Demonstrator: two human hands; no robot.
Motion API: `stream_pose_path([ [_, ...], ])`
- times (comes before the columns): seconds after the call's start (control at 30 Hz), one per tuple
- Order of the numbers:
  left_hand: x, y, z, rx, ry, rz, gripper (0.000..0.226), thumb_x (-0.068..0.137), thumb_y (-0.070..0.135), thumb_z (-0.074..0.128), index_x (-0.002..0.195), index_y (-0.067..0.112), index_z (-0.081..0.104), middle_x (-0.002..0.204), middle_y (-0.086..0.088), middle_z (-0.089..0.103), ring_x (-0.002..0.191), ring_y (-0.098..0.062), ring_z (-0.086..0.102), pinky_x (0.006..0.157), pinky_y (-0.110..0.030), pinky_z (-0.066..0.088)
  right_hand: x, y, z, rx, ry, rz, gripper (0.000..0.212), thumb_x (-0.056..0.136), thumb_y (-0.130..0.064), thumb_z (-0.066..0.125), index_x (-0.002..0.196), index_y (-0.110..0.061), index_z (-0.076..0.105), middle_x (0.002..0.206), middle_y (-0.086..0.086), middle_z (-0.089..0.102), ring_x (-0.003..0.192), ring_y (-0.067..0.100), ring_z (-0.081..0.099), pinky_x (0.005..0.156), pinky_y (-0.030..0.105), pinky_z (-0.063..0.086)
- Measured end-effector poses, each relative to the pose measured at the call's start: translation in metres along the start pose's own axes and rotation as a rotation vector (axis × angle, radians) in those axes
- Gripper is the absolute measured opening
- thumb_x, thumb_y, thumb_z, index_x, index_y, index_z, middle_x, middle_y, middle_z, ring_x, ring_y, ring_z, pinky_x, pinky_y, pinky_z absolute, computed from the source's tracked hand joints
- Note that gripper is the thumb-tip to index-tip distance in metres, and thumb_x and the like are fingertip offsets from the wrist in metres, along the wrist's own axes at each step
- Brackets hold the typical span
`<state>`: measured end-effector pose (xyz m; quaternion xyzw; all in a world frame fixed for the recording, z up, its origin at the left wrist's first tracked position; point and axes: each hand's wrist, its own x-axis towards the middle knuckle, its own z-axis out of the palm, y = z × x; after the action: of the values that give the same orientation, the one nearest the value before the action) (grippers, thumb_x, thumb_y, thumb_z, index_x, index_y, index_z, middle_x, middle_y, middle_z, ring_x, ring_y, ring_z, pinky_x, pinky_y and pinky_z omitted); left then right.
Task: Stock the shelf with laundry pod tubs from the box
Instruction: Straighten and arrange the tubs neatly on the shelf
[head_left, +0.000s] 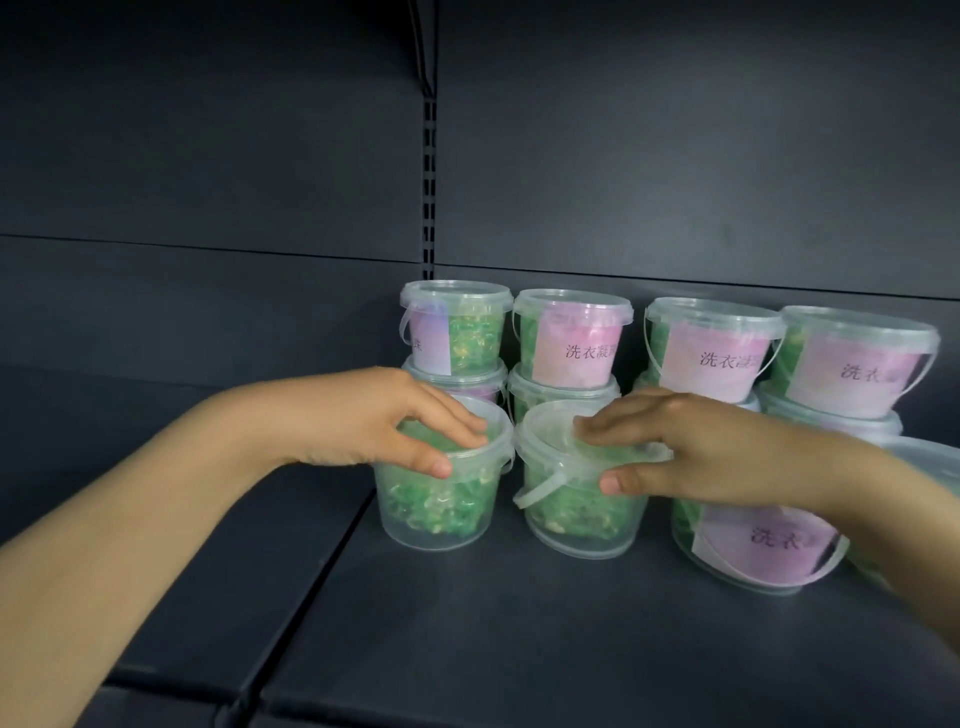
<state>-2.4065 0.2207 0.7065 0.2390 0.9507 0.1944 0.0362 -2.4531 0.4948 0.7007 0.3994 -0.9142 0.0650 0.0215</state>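
Two clear tubs of green laundry pods stand side by side on the dark shelf (467, 623). My left hand (374, 421) grips the lid rim of the left tub (436, 504), fingers over the top and thumb on the front. My right hand (691, 457) grips the lid of the right tub (576, 514) the same way; that tub's handle hangs down in front. Both tubs rest on the shelf. The box is out of view.
Behind them, tubs with pink labels are stacked two high in a row (571, 338) against the back panel. Another labelled tub (753, 545) stands at the right front. The shelf stretches bare to the left (156, 519). A slotted upright (429, 156) splits the back wall.
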Motion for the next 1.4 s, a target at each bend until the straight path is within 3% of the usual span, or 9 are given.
stream_pose_path([
  [0.17, -0.015, 0.010, -0.007, 0.054, -0.039, -0.124, 0.022, 0.083, 0.040, 0.065, 0.101, 0.051, 0.062, 0.123, 0.031, 0.050, 0.118, 0.013, 0.042, 0.099, -0.013, 0.033, -0.007, -0.005, -0.012, 0.125, -0.141, 0.110, 0.050, 0.088, -0.041, 0.059, 0.136, -0.037, 0.045, 0.137, -0.033, 0.036, 0.129, -0.006, 0.036, 0.104, 0.011, 0.025],
  [0.3, 0.003, 0.027, 0.026, 0.210, 0.273, -0.256, 0.037, 0.082, 0.061, 0.050, 0.111, 0.037, 0.053, 0.123, 0.018, 0.047, 0.118, -0.005, 0.041, 0.097, -0.027, 0.036, 0.006, -0.032, 0.008, -0.027, 0.156, 0.167, 0.063, 0.078, -0.070, 0.043, 0.118, -0.024, 0.059, 0.120, -0.011, 0.056, 0.116, 0.010, 0.049, 0.098, 0.029, 0.040],
  [0.43, 0.011, 0.029, 0.044, 0.373, 0.377, -0.281, 0.048, 0.084, 0.065, 0.042, 0.123, 0.040, 0.052, 0.129, 0.015, 0.043, 0.122, -0.012, 0.034, 0.102, -0.035, 0.032, 0.015, -0.044, 0.028, -0.241, 0.283, 0.156, 0.059, 0.086, -0.063, 0.043, 0.117, -0.016, 0.059, 0.113, -0.001, 0.055, 0.111, 0.018, 0.048, 0.093, 0.034, 0.042],
  [0.53, 0.002, 0.020, 0.034, 0.301, 0.303, -0.216, 0.054, 0.079, 0.067, 0.049, 0.125, 0.039, 0.056, 0.127, 0.018, 0.046, 0.123, -0.009, 0.038, 0.107, -0.033, 0.031, 0.006, -0.035, 0.020, -0.103, 0.208, 0.089, 0.053, 0.088, -0.054, 0.050, 0.125, -0.018, 0.059, 0.118, -0.004, 0.055, 0.113, 0.015, 0.049, 0.097, 0.030, 0.040],
  [0.63, -0.010, 0.011, 0.022, 0.208, 0.197, -0.101, 0.043, 0.085, 0.050, 0.058, 0.126, 0.037, 0.056, 0.127, 0.027, 0.046, 0.123, 0.006, 0.039, 0.099, -0.001, 0.024, -0.004, -0.024, 0.010, 0.006, 0.098, 0.036, 0.048, 0.089, -0.043, 0.055, 0.133, -0.023, 0.054, 0.133, -0.012, 0.051, 0.121, 0.004, 0.047, 0.104, 0.019, 0.034],
  [0.73, -0.022, 0.004, 0.007, 0.095, 0.073, -0.057, 0.037, 0.087, 0.028, 0.062, 0.121, 0.041, 0.056, 0.125, 0.040, 0.041, 0.116, 0.027, 0.035, 0.093, 0.008, 0.018, -0.013, -0.016, 0.002, 0.079, -0.001, 0.050, 0.044, 0.092, -0.030, 0.057, 0.135, -0.029, 0.049, 0.137, -0.027, 0.041, 0.114, -0.014, 0.042, 0.099, 0.004, 0.028],
  [0.83, -0.032, 0.006, 0.000, 0.109, 0.037, -0.079, 0.034, 0.089, 0.026, 0.061, 0.114, 0.048, 0.056, 0.129, 0.035, 0.045, 0.122, 0.019, 0.037, 0.104, -0.004, 0.024, -0.017, -0.014, -0.002, 0.141, -0.041, 0.115, 0.042, 0.093, -0.026, 0.057, 0.133, -0.034, 0.049, 0.138, -0.031, 0.038, 0.124, -0.008, 0.040, 0.103, 0.010, 0.026],
  [1.1, -0.001, 0.038, 0.053, 0.507, 0.479, -0.190, 0.047, 0.089, 0.061, 0.036, 0.125, 0.034, 0.046, 0.123, 0.012, 0.042, 0.116, -0.012, 0.037, 0.096, -0.029, 0.036, 0.011, -0.044, 0.027, -0.242, 0.249, 0.217, 0.062, 0.083, -0.065, 0.045, 0.119, -0.017, 0.061, 0.121, 0.002, 0.058, 0.117, 0.021, 0.047, 0.099, 0.038, 0.040],
  [1.4, -0.028, -0.006, 0.017, 0.167, 0.233, -0.055, 0.023, 0.086, 0.021, 0.065, 0.104, 0.036, 0.060, 0.117, 0.028, 0.052, 0.115, 0.008, 0.046, 0.104, -0.020, 0.034, -0.021, -0.012, -0.003, 0.219, -0.092, 0.037, 0.050, 0.091, -0.025, 0.060, 0.137, -0.036, 0.044, 0.147, -0.027, 0.031, 0.133, -0.011, 0.027, 0.109, 0.009, 0.019],
])
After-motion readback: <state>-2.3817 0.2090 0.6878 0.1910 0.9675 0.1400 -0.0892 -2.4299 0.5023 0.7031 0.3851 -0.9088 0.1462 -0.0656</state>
